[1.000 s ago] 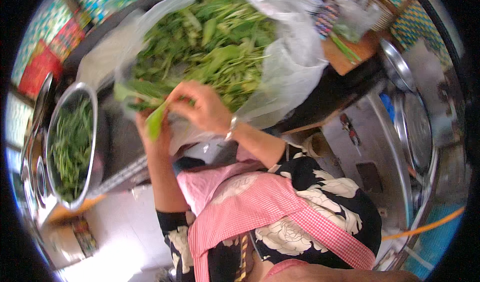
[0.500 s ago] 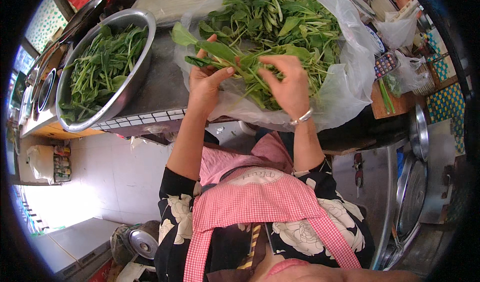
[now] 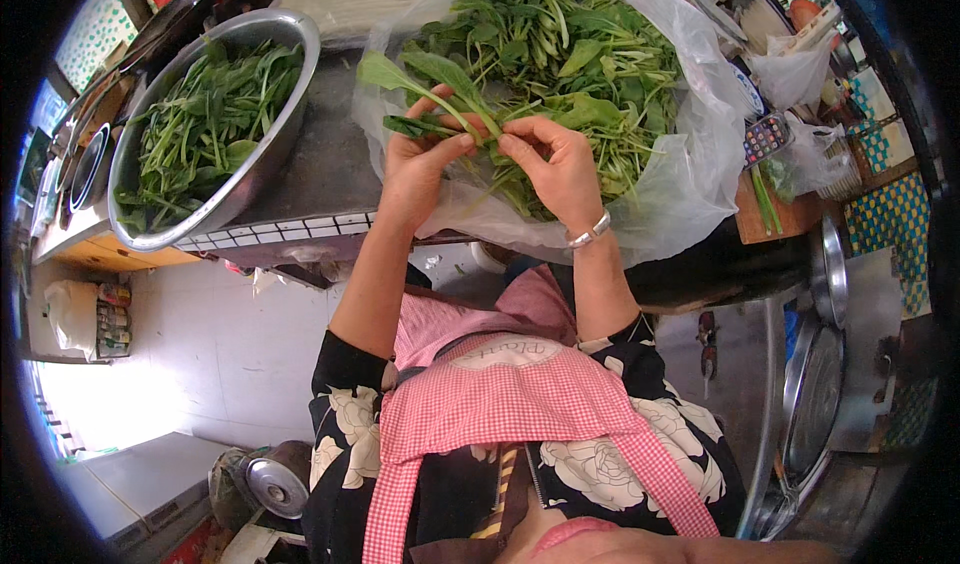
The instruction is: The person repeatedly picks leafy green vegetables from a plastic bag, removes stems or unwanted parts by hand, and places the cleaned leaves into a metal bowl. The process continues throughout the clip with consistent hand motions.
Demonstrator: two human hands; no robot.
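My left hand (image 3: 420, 169) and my right hand (image 3: 556, 164) both pinch a leafy green stalk (image 3: 430, 84) over a large clear plastic bag (image 3: 690, 184) full of green leaves (image 3: 570, 54). The stalk's leaves fan out to the upper left of my fingers. A silver bracelet sits on my right wrist. To the left stands a big metal bowl (image 3: 255, 179) holding picked greens (image 3: 200, 124). Bag and bowl rest on a steel counter (image 3: 320, 174).
More metal pans (image 3: 85, 159) line the far left. A wooden board (image 3: 775, 214) with a green stalk, small plastic bags (image 3: 795, 69) and dishes lie at the right. Round metal trays (image 3: 815, 394) stand lower right. A pot lid (image 3: 275, 484) lies on the floor.
The view has swung from the bag at the left toward the counter centre. My hands stayed together on a stalk, now held slightly higher over the bag.
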